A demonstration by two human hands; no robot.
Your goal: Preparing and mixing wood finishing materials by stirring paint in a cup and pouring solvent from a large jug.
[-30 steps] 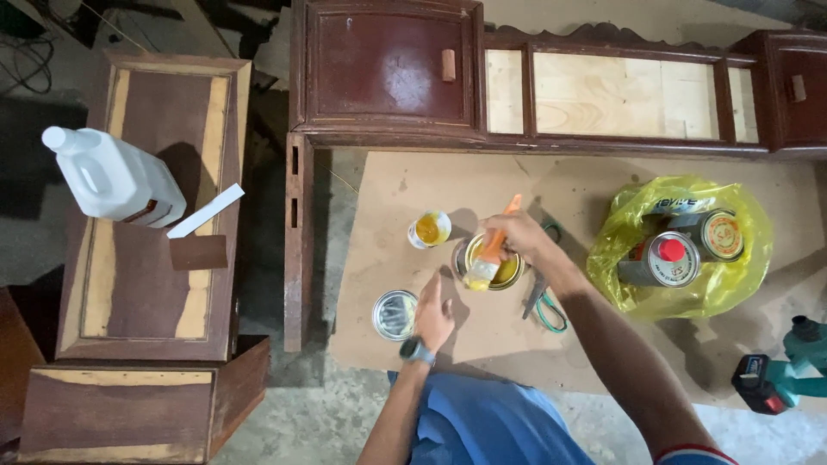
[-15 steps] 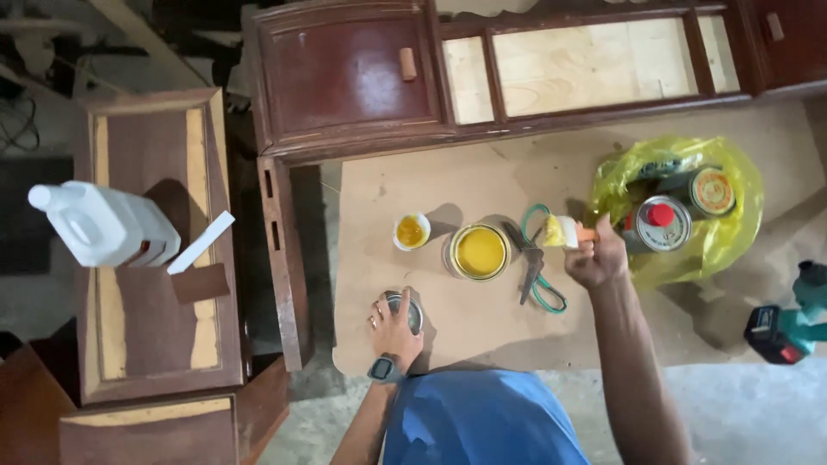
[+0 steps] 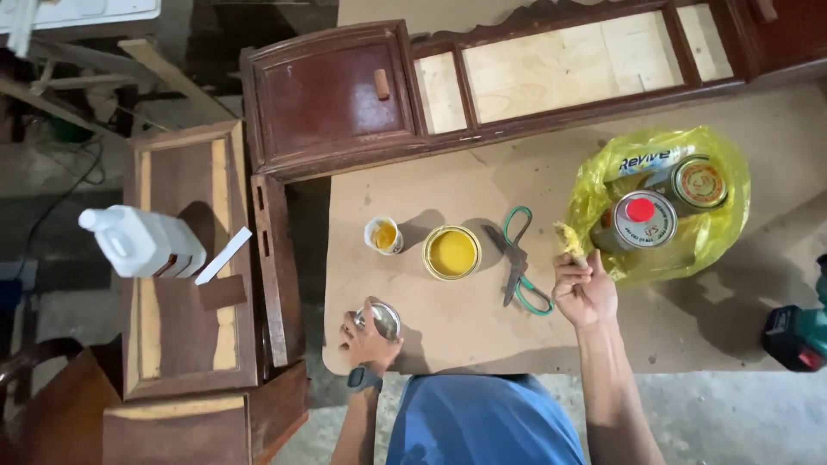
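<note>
My right hand (image 3: 584, 291) holds a small paint brush (image 3: 567, 239) with yellow-stained bristles pointing up, right of the green-handled scissors (image 3: 519, 261). My left hand (image 3: 369, 339) rests on a round metal tin lid (image 3: 384, 319) near the front edge of the brown board (image 3: 448, 327). An open tin of yellow paint (image 3: 451, 252) stands between the hands, with a small white cup (image 3: 382, 234) of yellow liquid to its left.
A yellow plastic bag (image 3: 655, 164) holds a round can with a red cap (image 3: 644, 220) and another tin (image 3: 699, 183). A dark wooden cabinet (image 3: 345, 95) lies at the back. A white plastic jug (image 3: 138, 244) stands on a wooden drawer (image 3: 185, 327) at left. A cordless drill (image 3: 797, 331) lies at right.
My right hand has lifted the brush out of the paint tin and carried it right, past the scissors toward the yellow bag. My left hand stays on the metal lid.
</note>
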